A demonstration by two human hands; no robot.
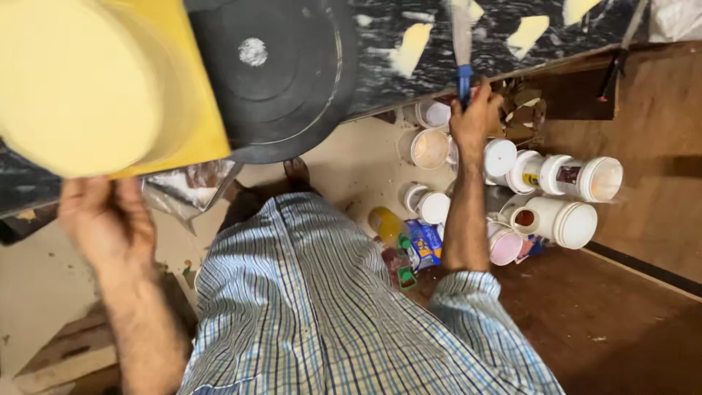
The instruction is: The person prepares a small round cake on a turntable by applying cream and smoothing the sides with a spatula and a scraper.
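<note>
My left hand grips a yellow tub from below at the upper left; its round pale face fills that corner. My right hand is closed on the blue handle of a putty knife, whose pale blade rests on a dark marbled slab dabbed with patches of cream paste. A black round lid lies on the slab beside the tub. My checked blue shirt fills the lower middle.
Several white plastic jars lie and stand on the floor below the slab, with a yellow bottle and a blue packet. Brown wooden boards lie at the right. A bare foot shows under the slab.
</note>
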